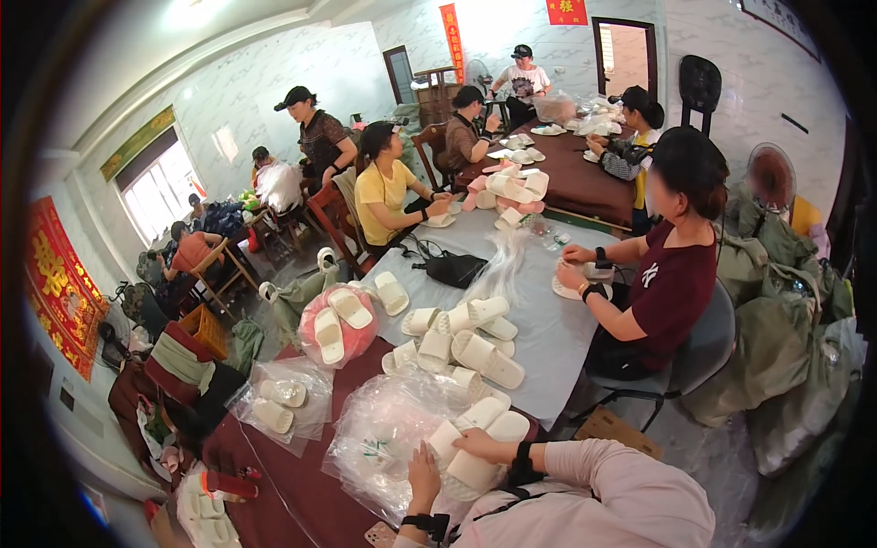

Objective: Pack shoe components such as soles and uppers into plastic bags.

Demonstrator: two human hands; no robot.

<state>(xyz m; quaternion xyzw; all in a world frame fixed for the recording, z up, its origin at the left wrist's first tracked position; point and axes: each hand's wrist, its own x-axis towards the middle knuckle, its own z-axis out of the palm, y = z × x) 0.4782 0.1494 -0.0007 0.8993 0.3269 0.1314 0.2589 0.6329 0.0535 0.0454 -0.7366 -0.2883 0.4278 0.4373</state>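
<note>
Cream slippers (472, 468) lie close in front of me at the table's near edge. My right hand (481, 445) has its fingers closed on one of them, near its strap. Just left of it, my left hand (423, 473) is raised with its fingers stretched out, beside the slippers and the edge of a crumpled clear plastic bag (365, 438). Whether the left fingertips touch the slipper I cannot tell. Beyond my hands is a loose pile of cream slippers (489, 356). Another pair sits in a clear bag (297, 393) to the left.
A pink bundle (320, 321) with cream slippers on it stands left of the pile. A black bag (454, 269) lies farther back on the grey table cover (548, 320). A co-worker in maroon (676, 283) handles slippers at the right. Bulky green sacks (758, 338) stand behind that chair.
</note>
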